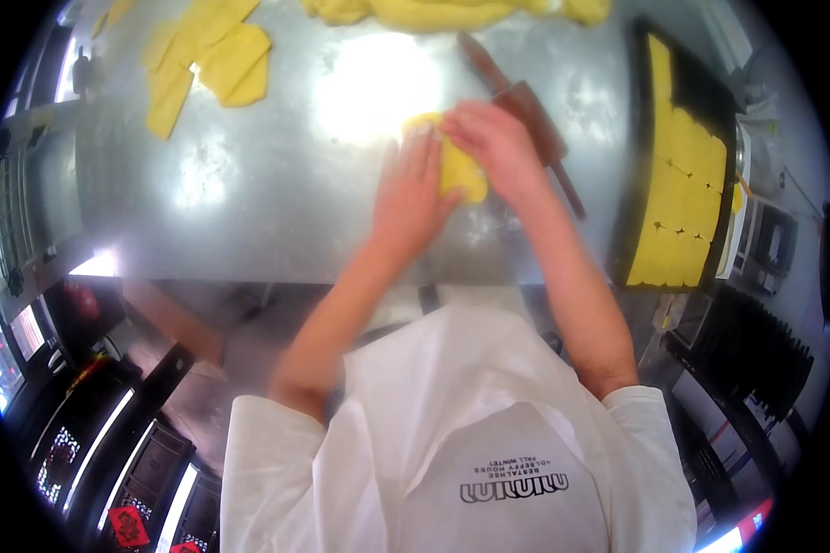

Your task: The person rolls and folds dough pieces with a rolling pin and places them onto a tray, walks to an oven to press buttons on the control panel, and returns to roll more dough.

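Note:
A flat piece of yellow dough lies on the metal worktop, partly covered by both hands. My left hand rests along its left side, fingers stretched out over the far part and thumb by the near edge. My right hand is at the dough's far right edge, its fingers bent and pressed together on it; the fingertips are slightly blurred. Just right of that hand, a brown rolling pin lies slantwise on the worktop.
A black tray at the right holds several yellow dough pieces in rows. Flat dough sheets overlap at the far left. A long dough mass lies along the far side of the metal worktop.

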